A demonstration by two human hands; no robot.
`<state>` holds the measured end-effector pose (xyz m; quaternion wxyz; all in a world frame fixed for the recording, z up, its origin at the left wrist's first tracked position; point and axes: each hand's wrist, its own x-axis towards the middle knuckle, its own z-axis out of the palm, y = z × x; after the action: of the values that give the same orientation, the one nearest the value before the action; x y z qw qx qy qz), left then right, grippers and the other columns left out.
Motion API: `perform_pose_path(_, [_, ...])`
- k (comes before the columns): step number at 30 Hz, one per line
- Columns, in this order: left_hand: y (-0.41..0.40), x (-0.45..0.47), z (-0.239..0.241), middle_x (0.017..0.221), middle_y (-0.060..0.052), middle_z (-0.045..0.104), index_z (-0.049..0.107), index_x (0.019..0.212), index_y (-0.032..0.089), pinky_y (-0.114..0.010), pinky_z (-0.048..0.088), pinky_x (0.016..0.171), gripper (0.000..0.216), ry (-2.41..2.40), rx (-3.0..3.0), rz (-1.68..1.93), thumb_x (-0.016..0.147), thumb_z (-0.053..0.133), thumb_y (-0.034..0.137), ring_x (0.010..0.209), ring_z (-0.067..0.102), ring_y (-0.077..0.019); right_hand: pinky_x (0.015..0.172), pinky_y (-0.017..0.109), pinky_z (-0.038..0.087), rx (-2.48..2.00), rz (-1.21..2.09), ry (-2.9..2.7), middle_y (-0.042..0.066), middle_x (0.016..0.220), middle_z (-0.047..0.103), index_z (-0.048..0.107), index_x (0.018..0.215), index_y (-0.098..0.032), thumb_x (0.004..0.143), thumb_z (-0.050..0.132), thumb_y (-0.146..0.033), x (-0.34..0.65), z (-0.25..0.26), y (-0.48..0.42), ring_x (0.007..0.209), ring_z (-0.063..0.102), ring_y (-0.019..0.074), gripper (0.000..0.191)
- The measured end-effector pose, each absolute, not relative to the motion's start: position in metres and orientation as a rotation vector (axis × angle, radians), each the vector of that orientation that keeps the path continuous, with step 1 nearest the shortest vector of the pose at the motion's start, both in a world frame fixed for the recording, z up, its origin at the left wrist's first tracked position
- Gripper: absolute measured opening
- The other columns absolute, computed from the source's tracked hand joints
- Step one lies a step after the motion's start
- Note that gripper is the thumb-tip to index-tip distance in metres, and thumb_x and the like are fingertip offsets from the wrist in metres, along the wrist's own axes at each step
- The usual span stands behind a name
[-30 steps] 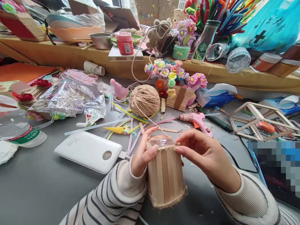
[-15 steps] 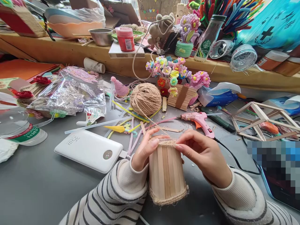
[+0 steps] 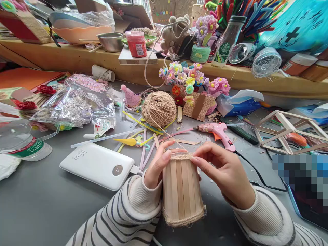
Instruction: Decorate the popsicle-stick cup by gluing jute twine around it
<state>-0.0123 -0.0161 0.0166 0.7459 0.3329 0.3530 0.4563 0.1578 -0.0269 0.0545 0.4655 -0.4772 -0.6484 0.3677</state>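
Note:
Both my hands hold a cup clad in wooden sticks (image 3: 181,191), upright on the grey table (image 3: 46,201), with jute twine round its base and rim. My left hand (image 3: 159,165) grips its left side, thumb pressing the twine at the rim. My right hand (image 3: 225,172) pinches the twine on the right of the rim. A strand runs from the rim back to the ball of jute twine (image 3: 159,108) just behind.
A white power bank (image 3: 97,165) lies left of my hands, a pink glue gun (image 3: 217,131) with its black cord to the right. Paper flowers (image 3: 189,82), a crumpled plastic bag (image 3: 77,100), a stick frame (image 3: 287,131) and a cluttered wooden shelf (image 3: 77,59) surround them.
The cup has tilted upright, so its clear inner rim no longer shows. My fingers have shifted slightly along the twine at the rim.

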Motion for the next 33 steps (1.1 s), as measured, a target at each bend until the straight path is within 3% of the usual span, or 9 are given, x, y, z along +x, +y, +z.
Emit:
perform_pose_path(6, [-0.018,-0.012,0.018,0.109,-0.010,0.071,0.053,0.112,0.021,-0.048,0.035,0.104,0.060,0.793,0.834,1.032,0.067,0.073,0.055,0.118,0.057,-0.0344,0.053,0.023,0.047,-1.159,0.873,-1.628,-0.001,0.066,0.062,0.063,0.075,-0.019,0.082,0.066,-0.027,0.159,0.057,-0.028,0.058,0.057,0.0108,0.010])
perform_pose_path(11, [-0.017,-0.015,0.016,0.106,-0.007,0.072,0.053,0.114,0.022,-0.044,0.039,0.102,0.060,0.776,0.821,1.006,0.066,0.075,0.050,0.109,0.062,-0.0298,0.055,0.024,0.049,-1.129,0.861,-1.684,0.000,0.069,0.063,0.063,0.078,-0.020,0.083,0.064,-0.026,0.159,0.057,-0.028,0.061,0.058,0.0116,0.008])
perform_pose_path(20, [-0.016,-0.017,0.012,0.111,-0.009,0.070,0.053,0.115,0.023,-0.048,0.039,0.102,0.060,0.732,0.784,0.986,0.065,0.076,0.046,0.115,0.059,-0.0335,0.056,0.023,0.049,-1.098,0.835,-1.717,0.000,0.071,0.064,0.066,0.082,-0.019,0.084,0.064,-0.022,0.161,0.057,-0.029,0.061,0.058,0.0109,0.004])
perform_pose_path(26, [-0.013,-0.018,0.001,0.113,-0.012,0.069,0.046,0.120,0.023,-0.049,0.044,0.094,0.069,0.634,0.954,1.055,0.065,0.074,0.054,0.106,0.064,-0.0347,0.058,0.020,0.048,-0.991,0.706,-1.822,0.000,0.071,0.064,0.067,0.086,-0.020,0.086,0.062,-0.017,0.163,0.059,-0.029,0.064,0.057,0.0095,0.006])
perform_pose_path(30, [-0.016,-0.018,0.008,0.119,-0.013,0.063,0.039,0.127,0.023,-0.043,0.044,0.095,0.066,0.666,1.137,1.133,0.074,0.069,0.047,0.109,0.061,-0.0292,0.061,0.018,0.049,-0.944,0.644,-1.894,-0.001,0.072,0.064,0.065,0.092,-0.019,0.085,0.062,-0.014,0.167,0.064,-0.030,0.064,0.058,0.0080,0.009])
perform_pose_path(33, [-0.020,-0.017,0.012,0.119,-0.013,0.061,0.037,0.129,0.023,-0.041,0.045,0.091,0.069,0.649,1.255,1.225,0.074,0.066,0.053,0.103,0.061,-0.0275,0.063,0.016,0.050,-0.930,0.644,-1.928,-0.001,0.076,0.066,0.064,0.096,-0.019,0.085,0.062,-0.012,0.171,0.069,-0.030,0.065,0.059,0.0069,0.013])
